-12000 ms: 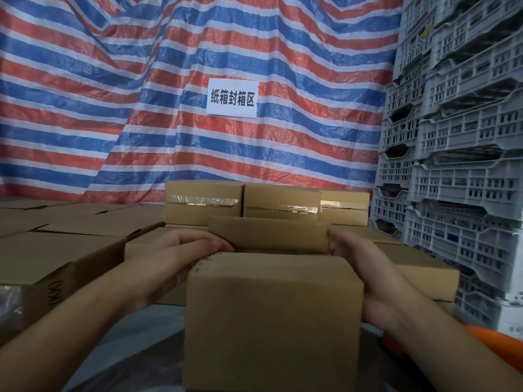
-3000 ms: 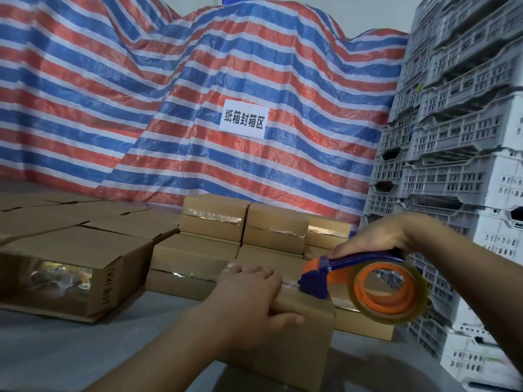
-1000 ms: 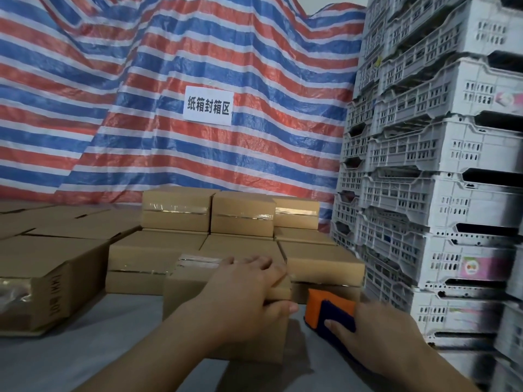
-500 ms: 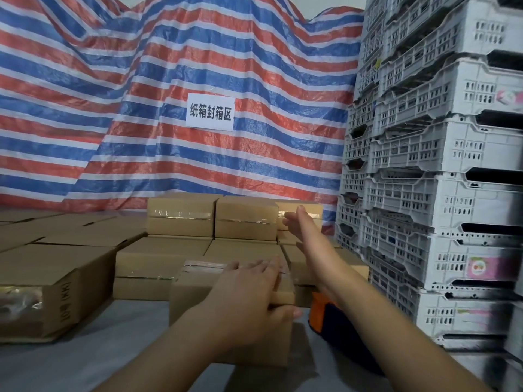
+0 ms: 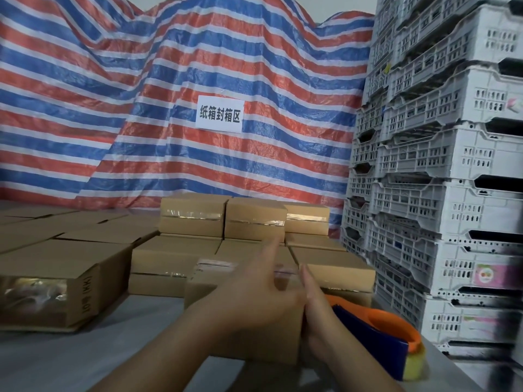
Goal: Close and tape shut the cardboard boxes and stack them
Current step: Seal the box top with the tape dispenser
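Observation:
A small taped cardboard box [image 5: 209, 281] stands on the grey surface right in front of me. My left hand [image 5: 254, 290] lies over its top and front with fingers stretched out. Along the box's right side my right hand [image 5: 314, 309] presses flat, fingers straight. An orange and blue tape dispenser [image 5: 382, 338] rests on the surface to the right of the box, free of both hands. Behind stand taped boxes in two layers [image 5: 254, 222].
White plastic crates [image 5: 441, 193] are stacked high on the right. A larger cardboard box [image 5: 65, 284] with clear tape on its end lies at the left, with more flat boxes behind it. A striped tarp with a white sign [image 5: 219, 114] forms the back wall.
My right hand has left the tape dispenser, swung up, then come down flat against the box's right side. My left hand stays on the box. The view tilted upward.

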### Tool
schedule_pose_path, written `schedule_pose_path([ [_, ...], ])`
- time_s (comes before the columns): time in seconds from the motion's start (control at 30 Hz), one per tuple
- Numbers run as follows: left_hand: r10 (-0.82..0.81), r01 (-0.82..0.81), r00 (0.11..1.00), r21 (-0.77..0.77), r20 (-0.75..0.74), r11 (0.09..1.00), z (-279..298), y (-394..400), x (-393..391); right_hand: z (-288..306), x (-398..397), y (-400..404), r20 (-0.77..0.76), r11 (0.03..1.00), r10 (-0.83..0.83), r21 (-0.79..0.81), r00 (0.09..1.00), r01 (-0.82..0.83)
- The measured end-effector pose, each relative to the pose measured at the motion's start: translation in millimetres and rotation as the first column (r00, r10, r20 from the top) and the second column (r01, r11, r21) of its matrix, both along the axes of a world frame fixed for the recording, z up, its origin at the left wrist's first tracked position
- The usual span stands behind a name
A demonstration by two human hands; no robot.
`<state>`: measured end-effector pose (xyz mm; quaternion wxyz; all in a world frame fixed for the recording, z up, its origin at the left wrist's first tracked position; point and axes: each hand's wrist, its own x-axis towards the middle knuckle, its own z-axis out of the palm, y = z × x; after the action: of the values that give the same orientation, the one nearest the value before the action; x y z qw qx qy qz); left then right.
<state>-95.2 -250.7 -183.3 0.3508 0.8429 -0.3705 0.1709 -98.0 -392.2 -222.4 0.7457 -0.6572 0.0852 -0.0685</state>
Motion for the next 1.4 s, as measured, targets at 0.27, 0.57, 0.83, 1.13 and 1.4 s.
schedule_pose_path([
  [0.27, 0.236, -0.283, 0.957, -0.382, -0.168, 0.880, -10, 76, 13, -3, -17, 0, 0.182, 0.953, -0.030, -0.290, 0.983, 0.083],
  [0.57, -0.095, -0.227, 0.833, -0.493, -0.546, 0.840, -65, 90, 7, -28, -22, 6, 0.247, 0.905, 0.122, -0.424, 0.961, -0.005],
  [0.83, -0.092, -0.260, 0.878, -0.628, -0.470, 0.733, -60, 77, 1, -33, -23, -6, 0.299, 0.888, 0.125, -0.459, 0.946, 0.028],
  [1.13, -0.118, -0.076, 0.972, -0.745, -0.204, 0.663, 41, 0, 21, 61, -17, -47, 0.556, 0.941, -0.188, -0.134, 0.809, 0.311],
  [1.4, -0.219, 0.185, 0.971, -0.288, -0.091, 0.940, 76, -68, 86, 134, 25, -135, 0.290, 0.928, -0.332, -0.067, 0.897, 0.366],
])
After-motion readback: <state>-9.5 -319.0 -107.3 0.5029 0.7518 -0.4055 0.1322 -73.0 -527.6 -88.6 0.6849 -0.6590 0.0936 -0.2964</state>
